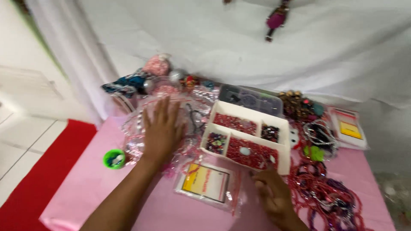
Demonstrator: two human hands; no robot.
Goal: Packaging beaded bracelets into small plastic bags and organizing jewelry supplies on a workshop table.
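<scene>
I see two hands over a pink table [107, 188]. My left hand [162, 128] lies flat, fingers spread wide, palm down on a heap of clear plastic bags [137, 128] with beads inside; how many bags are in the heap I cannot tell, as the picture is blurred. My right hand [274, 194] sits at the near edge of a white tray [252, 112], fingers curled in; whether it pinches anything I cannot tell.

The tray has four compartments: two large ones filled with red beads [235, 123], and two small ones with dark mixed beads. It lies in the middle of the table, between my hands and a little further off.

Just behind the tray is one clear lidded box [252, 99]. In front of it, between my hands, lies one flat bag with a yellow and white card [204, 182]. A second carded bag [349, 128] lies at the far right. One small green tub [114, 158] stands to the left of my left hand, near the heap. Red bead strings [325, 192] are piled to the right of my right hand, too tangled to count. Behind everything hangs a white cloth [214, 42].
</scene>
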